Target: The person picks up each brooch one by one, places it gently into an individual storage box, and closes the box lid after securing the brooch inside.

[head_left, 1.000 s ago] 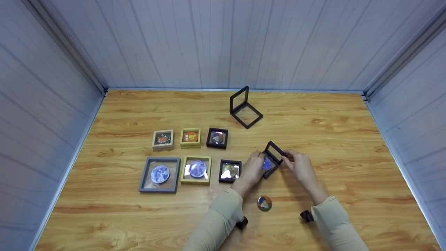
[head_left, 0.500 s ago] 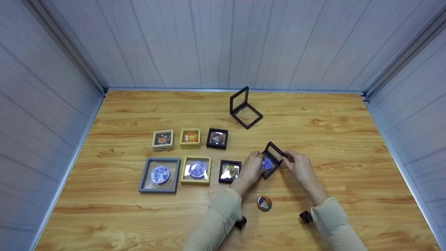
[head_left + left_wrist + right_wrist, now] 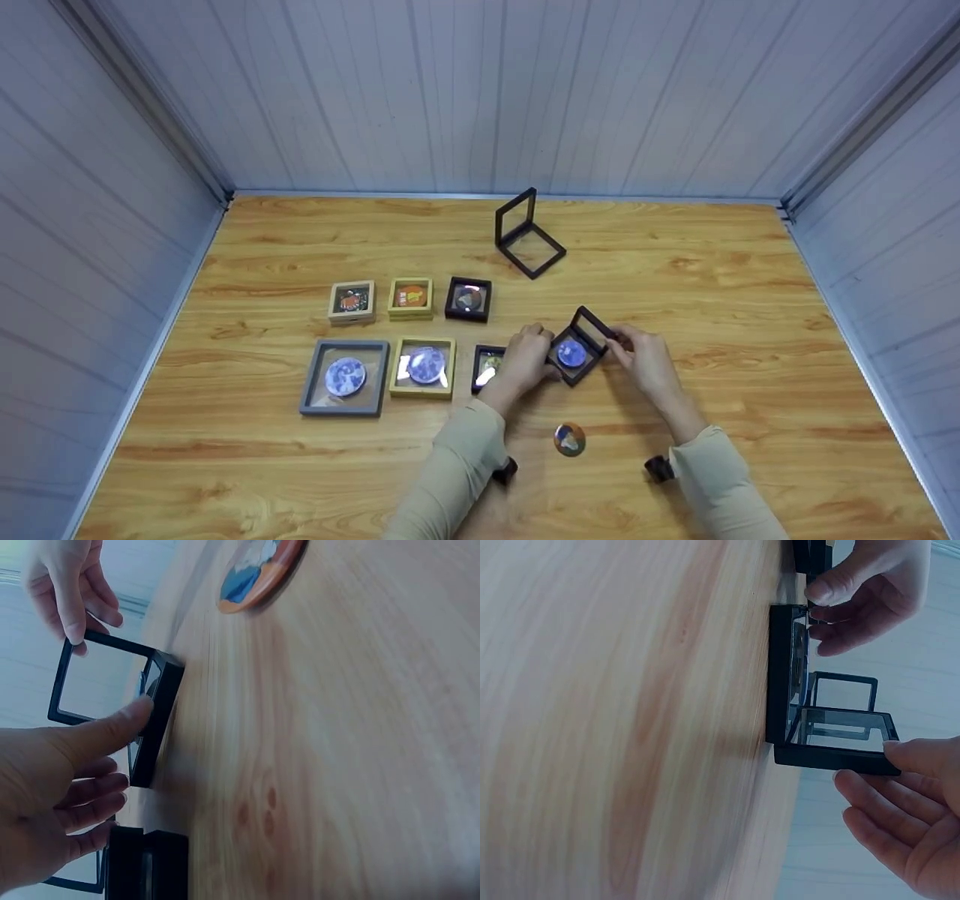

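Note:
A small black display frame [image 3: 577,367] stands unfolded on the table, one half flat and the other raised. A round blue-and-white badge [image 3: 571,353] lies on the clear film of its flat half. My right hand [image 3: 649,365] pinches the raised half [image 3: 844,739] by its edge between thumb and fingers. At the flat half's left side is my left hand [image 3: 526,358], its thumb [image 3: 120,727] at the frame's edge and its other fingers loosely spread; whether the thumb touches cannot be told. Nothing is held in that hand.
An orange-and-blue badge [image 3: 570,439] lies nearer me. Another black frame [image 3: 532,251] stands unfolded farther back. To the left are several closed frames with discs inside, including a grey one [image 3: 307,379], a yellow one [image 3: 422,393] and a black one [image 3: 480,375] partly behind my left hand.
My left hand has let go of the blue badge and drawn back to the left, leaving the badge in full view. My right hand keeps its pinch on the raised half.

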`<state>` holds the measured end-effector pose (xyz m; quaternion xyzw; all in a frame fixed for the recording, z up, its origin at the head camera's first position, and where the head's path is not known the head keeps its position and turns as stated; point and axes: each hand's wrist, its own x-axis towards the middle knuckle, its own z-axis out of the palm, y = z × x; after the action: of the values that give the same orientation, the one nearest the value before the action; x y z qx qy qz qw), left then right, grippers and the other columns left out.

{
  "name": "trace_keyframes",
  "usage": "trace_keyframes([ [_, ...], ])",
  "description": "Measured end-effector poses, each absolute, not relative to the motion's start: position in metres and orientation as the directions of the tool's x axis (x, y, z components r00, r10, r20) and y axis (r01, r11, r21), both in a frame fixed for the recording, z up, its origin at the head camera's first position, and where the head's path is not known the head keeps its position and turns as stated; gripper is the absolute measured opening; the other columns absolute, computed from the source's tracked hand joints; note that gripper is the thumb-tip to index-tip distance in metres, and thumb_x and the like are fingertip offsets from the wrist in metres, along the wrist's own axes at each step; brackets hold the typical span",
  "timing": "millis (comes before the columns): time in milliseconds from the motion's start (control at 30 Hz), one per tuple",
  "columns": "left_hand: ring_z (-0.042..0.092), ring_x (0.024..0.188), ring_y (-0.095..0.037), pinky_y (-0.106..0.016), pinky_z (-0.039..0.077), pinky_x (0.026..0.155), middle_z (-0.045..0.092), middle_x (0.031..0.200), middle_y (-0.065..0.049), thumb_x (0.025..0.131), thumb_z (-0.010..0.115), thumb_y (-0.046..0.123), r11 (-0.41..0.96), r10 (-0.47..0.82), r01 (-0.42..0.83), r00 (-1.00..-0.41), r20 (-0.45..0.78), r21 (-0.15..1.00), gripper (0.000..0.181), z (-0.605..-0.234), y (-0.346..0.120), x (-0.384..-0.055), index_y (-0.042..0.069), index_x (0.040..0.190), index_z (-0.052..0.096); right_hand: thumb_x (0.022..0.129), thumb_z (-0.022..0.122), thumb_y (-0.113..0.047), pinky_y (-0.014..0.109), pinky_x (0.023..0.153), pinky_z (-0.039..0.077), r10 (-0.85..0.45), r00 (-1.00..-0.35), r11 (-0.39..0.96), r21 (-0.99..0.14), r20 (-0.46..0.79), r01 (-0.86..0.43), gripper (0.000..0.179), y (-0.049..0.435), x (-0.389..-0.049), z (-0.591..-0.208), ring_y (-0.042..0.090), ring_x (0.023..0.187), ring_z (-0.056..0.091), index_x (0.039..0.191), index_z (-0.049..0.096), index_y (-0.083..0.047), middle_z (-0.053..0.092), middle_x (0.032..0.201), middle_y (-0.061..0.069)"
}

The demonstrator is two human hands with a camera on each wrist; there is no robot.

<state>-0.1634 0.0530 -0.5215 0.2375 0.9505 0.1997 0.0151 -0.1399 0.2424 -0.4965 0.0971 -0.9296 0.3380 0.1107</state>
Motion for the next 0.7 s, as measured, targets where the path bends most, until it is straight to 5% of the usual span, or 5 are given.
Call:
trace_keyframes([
  [700,0.054,0.077,-0.022,-0.033,0.044,0.066,0.054,0.078,-0.005,0.064,0.076,0.027,0.833,0.437,0.446,-0.893,0.106,0.326,0.028,-0.529,0.049,-0.166,0.006,0.080,0.065,0.071,0.071,-0.007,0.032,0.065,0.051,-0.198,-0.943,0.747,-0.581,0.268,-0.323,0.016,0.233,-0.126,-0.497,0.020,0.071,0.062,0.085,0.067,0.000,0.065,0.080,0.012],
])
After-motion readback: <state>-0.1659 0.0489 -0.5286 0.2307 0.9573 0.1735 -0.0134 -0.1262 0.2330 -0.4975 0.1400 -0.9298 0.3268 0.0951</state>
